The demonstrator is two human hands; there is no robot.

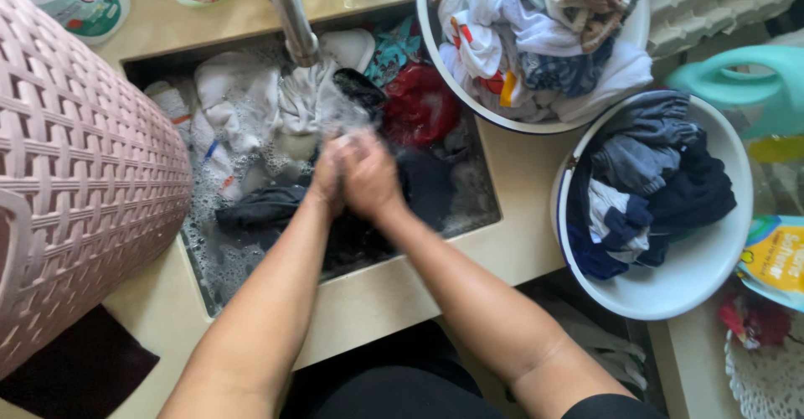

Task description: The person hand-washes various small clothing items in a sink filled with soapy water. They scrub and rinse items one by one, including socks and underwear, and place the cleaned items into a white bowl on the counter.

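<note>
Both hands meet over the middle of the sink, pressed close together and blurred. The left hand (pixel 329 170) and the right hand (pixel 369 176) are clenched around a bunched piece of pale grey wet cloth (pixel 322 105), which rises from between the knuckles toward the tap; the blur hides how each finger lies.

Directly beneath the hands lies a dark, soaked garment (pixel 268 205), stretching off to the left hand's side through foamy water. The rectangular sink set into a beige stone counter (pixel 352 297) holds them all. Just beyond the hands, the grey metal tap spout (pixel 290 12) comes down toward the cloth. Past the left hand, white soapy laundry (pixel 230 105) is heaped in the suds. Past the right hand, near the far corner of the sink, sits a crumpled red cloth (pixel 419 105) with a teal patterned piece (pixel 394 50) behind it.

Farther out on the right hand's side, a white round basin piled with light-coloured clothes (pixel 536 33) rests on the counter beyond the sink, and nearer the person a second white round basin (pixel 695 276) holds dark blue and black clothes. A teal plastic jug (pixel 737 84) stands beyond that.

Well off to the left hand's side, a pink woven-pattern plastic laundry basket (pixel 75 176) fills the edge of the view.
</note>
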